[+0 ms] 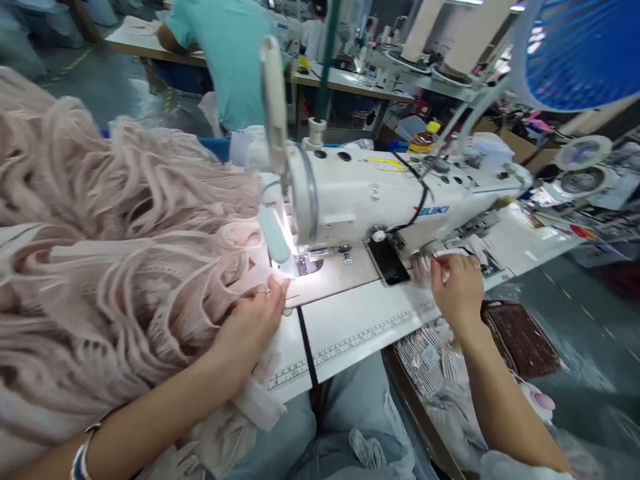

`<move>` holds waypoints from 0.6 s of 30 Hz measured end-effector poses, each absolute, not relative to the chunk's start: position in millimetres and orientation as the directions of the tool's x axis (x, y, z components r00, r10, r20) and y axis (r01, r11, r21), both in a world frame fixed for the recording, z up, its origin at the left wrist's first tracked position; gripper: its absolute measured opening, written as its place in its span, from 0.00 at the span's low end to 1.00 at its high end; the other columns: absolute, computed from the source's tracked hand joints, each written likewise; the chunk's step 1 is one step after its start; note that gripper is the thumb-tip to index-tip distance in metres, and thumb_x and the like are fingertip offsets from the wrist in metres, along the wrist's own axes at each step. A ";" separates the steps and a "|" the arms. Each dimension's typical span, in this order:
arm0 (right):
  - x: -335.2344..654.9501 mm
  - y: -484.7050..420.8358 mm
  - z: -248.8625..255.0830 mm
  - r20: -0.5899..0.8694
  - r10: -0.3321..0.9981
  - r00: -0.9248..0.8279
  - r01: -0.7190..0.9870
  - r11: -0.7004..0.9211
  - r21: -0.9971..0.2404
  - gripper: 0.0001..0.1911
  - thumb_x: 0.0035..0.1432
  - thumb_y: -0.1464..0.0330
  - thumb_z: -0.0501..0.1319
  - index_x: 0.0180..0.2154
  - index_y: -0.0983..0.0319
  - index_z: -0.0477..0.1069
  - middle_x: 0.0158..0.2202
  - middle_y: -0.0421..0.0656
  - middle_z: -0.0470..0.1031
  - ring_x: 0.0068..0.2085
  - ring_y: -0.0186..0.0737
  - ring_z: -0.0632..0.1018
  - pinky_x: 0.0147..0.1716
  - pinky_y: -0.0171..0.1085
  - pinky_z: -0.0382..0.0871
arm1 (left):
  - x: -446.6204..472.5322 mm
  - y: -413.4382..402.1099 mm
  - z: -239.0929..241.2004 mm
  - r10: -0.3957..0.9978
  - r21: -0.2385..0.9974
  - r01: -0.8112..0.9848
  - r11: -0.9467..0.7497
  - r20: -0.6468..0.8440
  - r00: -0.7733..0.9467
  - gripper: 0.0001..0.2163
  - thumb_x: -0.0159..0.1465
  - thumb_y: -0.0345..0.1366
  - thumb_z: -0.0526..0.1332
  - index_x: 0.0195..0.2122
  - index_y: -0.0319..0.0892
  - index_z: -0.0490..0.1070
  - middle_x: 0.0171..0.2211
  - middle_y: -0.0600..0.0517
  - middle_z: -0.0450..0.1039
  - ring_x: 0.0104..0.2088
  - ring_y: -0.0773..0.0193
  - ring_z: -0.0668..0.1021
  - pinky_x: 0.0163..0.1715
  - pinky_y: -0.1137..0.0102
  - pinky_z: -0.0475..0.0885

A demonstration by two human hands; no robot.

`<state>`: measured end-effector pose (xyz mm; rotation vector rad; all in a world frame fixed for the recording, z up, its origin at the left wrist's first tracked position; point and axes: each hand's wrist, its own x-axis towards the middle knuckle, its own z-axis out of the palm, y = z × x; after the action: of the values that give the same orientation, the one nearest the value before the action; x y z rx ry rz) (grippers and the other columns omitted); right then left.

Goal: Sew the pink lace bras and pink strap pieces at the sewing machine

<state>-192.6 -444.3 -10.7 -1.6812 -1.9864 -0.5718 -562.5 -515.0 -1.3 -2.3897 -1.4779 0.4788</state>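
A big heap of pale pink pleated fabric [110, 227] covers the left of the sewing table and spills over my lap. My left hand [257, 310] rests on the fabric's edge just left of the lit needle area [305, 263], fingers together and pressing the cloth down. My right hand [457, 287] is at the right end of the white sewing machine [380, 193], fingers curled around small pale pieces that I cannot make out. A black phone [387, 261] lies on the machine bed between my hands.
The white table [350, 327] has a printed ruler along its front edge. A brown woven basket [520, 337] and striped cloth sit low on the right. A person in a teal shirt [233, 53] stands at a table behind. A blue fan [580, 50] hangs at top right.
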 end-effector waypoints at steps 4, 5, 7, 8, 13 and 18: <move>-149.9 -435.8 -6.5 0.533 0.843 -0.070 0.996 0.025 0.090 0.20 0.66 0.61 0.55 0.49 0.72 0.70 0.50 0.65 0.72 0.51 0.63 0.71 0.51 0.57 0.65 | -562.3 -498.3 -1.6 0.854 -0.379 0.794 -0.475 0.020 0.520 0.24 0.63 0.17 0.44 0.53 0.29 0.75 0.39 0.36 0.77 0.39 0.49 0.79 0.30 0.60 0.74; -148.2 -435.0 -7.8 0.507 0.860 -0.051 0.997 0.011 0.082 0.21 0.65 0.61 0.55 0.50 0.72 0.69 0.52 0.65 0.72 0.52 0.63 0.70 0.52 0.57 0.65 | -563.6 -495.4 -5.1 0.837 -0.377 0.790 -0.484 0.065 0.543 0.23 0.64 0.17 0.44 0.51 0.29 0.76 0.40 0.36 0.77 0.40 0.48 0.79 0.32 0.59 0.74; -151.4 -434.2 -11.5 0.462 0.887 -0.014 0.998 -0.013 0.056 0.21 0.65 0.61 0.56 0.51 0.72 0.69 0.51 0.64 0.73 0.52 0.62 0.71 0.50 0.55 0.66 | -568.3 -492.5 -14.4 0.793 -0.362 0.780 -0.510 0.154 0.590 0.23 0.64 0.17 0.44 0.49 0.28 0.77 0.45 0.34 0.78 0.42 0.46 0.80 0.36 0.56 0.76; -154.6 -434.2 -13.2 0.449 0.894 0.003 0.999 -0.026 0.043 0.20 0.65 0.62 0.56 0.50 0.71 0.70 0.50 0.63 0.74 0.52 0.62 0.71 0.49 0.54 0.67 | -571.3 -492.5 -19.2 0.772 -0.344 0.780 -0.523 0.196 0.605 0.23 0.63 0.17 0.44 0.48 0.28 0.77 0.47 0.34 0.77 0.45 0.46 0.80 0.38 0.57 0.76; -166.6 -435.9 -13.2 0.447 0.894 0.018 0.999 -0.030 0.020 0.16 0.67 0.65 0.54 0.47 0.70 0.72 0.43 0.59 0.78 0.48 0.59 0.73 0.46 0.50 0.69 | -583.7 -506.0 -28.7 0.754 -0.300 0.794 -0.528 0.265 0.601 0.26 0.60 0.13 0.44 0.50 0.32 0.77 0.51 0.35 0.77 0.50 0.47 0.80 0.35 0.61 0.78; -172.9 -439.5 -1.5 0.554 0.832 0.028 0.999 -0.036 0.004 0.20 0.70 0.62 0.49 0.39 0.65 0.77 0.43 0.57 0.78 0.46 0.56 0.74 0.45 0.49 0.67 | -580.2 -520.1 -18.4 0.743 -0.426 0.745 -0.514 0.214 0.635 0.24 0.59 0.12 0.46 0.50 0.25 0.76 0.50 0.31 0.77 0.39 0.48 0.82 0.16 0.66 0.69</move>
<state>-172.9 -439.5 -1.5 -1.9252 -1.8595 -0.5855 -580.2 -520.1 -18.4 -2.3739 -1.1662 -0.0060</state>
